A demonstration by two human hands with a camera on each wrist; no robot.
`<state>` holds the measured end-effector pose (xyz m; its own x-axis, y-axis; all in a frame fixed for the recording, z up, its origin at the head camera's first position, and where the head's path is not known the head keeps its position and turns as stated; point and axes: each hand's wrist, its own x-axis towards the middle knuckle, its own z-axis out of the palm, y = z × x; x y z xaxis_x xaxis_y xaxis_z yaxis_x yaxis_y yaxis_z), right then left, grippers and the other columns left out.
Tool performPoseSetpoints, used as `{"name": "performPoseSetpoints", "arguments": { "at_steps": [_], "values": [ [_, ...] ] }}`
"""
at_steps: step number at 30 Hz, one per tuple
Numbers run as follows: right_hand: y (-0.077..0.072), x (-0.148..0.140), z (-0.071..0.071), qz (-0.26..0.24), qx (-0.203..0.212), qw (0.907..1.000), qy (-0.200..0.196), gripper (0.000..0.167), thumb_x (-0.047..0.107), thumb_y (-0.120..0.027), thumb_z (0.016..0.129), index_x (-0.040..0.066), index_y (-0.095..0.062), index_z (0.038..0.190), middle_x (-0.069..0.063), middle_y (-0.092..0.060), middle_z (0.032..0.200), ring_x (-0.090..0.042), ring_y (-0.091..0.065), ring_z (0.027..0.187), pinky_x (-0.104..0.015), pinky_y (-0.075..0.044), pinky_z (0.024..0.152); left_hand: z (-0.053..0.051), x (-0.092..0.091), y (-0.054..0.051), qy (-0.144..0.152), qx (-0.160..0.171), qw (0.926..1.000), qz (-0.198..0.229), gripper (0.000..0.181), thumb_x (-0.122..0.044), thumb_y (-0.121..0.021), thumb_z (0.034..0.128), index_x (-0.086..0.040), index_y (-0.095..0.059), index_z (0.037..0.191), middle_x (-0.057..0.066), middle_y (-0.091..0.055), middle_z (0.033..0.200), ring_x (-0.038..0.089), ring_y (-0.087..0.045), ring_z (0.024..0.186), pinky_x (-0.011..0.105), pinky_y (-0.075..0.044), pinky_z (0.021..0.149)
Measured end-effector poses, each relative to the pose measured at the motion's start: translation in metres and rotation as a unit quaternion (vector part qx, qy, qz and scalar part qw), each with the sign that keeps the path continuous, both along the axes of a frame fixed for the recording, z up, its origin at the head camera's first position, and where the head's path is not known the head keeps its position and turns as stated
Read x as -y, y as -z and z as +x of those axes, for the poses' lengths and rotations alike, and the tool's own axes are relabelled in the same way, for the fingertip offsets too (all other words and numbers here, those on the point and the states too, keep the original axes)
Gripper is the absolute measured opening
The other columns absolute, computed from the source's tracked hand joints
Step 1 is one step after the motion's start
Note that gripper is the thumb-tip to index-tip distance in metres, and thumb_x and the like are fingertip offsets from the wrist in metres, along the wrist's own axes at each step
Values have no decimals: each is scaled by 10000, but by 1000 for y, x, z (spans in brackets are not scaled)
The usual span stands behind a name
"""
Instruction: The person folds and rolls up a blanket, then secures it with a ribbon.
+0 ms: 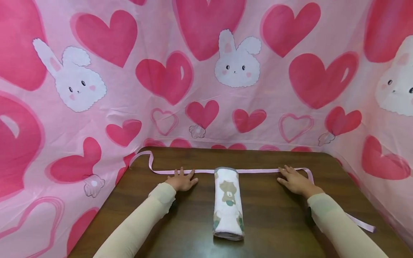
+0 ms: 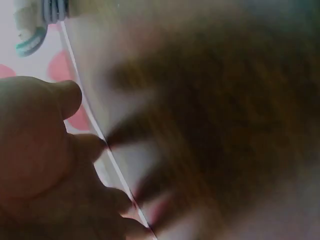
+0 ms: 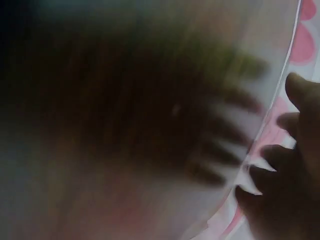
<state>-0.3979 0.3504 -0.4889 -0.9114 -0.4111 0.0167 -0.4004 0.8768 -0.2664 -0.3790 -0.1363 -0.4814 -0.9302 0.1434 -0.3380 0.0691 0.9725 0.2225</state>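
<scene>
A rolled white towel [image 1: 227, 211] with a brown bear print and grey edging lies on the table, pointing toward me. A thin pink ribbon [image 1: 258, 171] runs crosswise at its far end and seems to pass underneath. Left of the towel, my left hand [image 1: 181, 182] lies palm down, fingers spread, fingertips at the ribbon. On the other side my right hand [image 1: 297, 182] is also palm down, its extended fingertips on the ribbon near where it bends. In the left wrist view, fingertips meet the ribbon [image 2: 120, 167], and part of the towel [image 2: 30, 45] appears at upper left.
The dark brown wooden table [image 1: 274, 229] has a glossy, reflective top. A pink cloth [image 1: 206, 96] with hearts and rabbits surrounds its back and sides. One ribbon end curls toward the far left corner; a ribbon tail [image 1: 361, 224] lies beside my right forearm.
</scene>
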Motion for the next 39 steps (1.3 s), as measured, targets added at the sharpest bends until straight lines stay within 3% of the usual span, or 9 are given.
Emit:
{"name": "performPoseSetpoints", "arguments": {
  "at_steps": [5,15,23,30,39],
  "values": [
    [-2,5,7,384,572,9974,225,660,465,-396,1028,-48,-384,1444,-416,-227,1451,-612,-177,1314,-735,-194,982,1,12,1,-48,81,10000,-11,655,-619,-291,989,-313,-192,1559,272,-28,1576,505,-20,1413,764,-80,998],
    [-13,3,26,545,393,9970,372,659,511,-443,997,10,-452,1426,-269,-439,1417,-601,-248,1292,-785,-114,942,6,45,-4,291,58,9995,-105,643,-610,-317,989,-328,-198,1555,278,-24,1574,526,-19,1404,763,-74,999],
    [-23,-14,33,634,516,9950,567,688,494,-440,1002,-88,-466,1367,-348,-517,1281,-576,-391,1213,-779,-206,916,10,48,0,545,-109,9984,-91,627,-594,-342,992,-322,-239,1547,286,-53,1569,525,-41,1403,765,-86,996],
    [-29,-16,38,553,837,9926,686,735,524,-468,983,-121,-481,1335,-384,-517,1245,-568,-476,1137,-698,-346,910,21,49,1,549,8,9983,-212,641,-604,-367,981,-328,-243,1546,274,-69,1572,513,-60,1408,771,-100,988],
    [-30,-20,41,482,599,9954,569,589,466,-547,961,-80,-641,1159,-304,-632,1088,-502,-573,1031,-660,-399,877,35,51,-5,642,177,9975,-251,672,-642,-384,956,-344,-247,1542,261,-95,1574,511,-72,1407,764,-128,990]
  ]
}}
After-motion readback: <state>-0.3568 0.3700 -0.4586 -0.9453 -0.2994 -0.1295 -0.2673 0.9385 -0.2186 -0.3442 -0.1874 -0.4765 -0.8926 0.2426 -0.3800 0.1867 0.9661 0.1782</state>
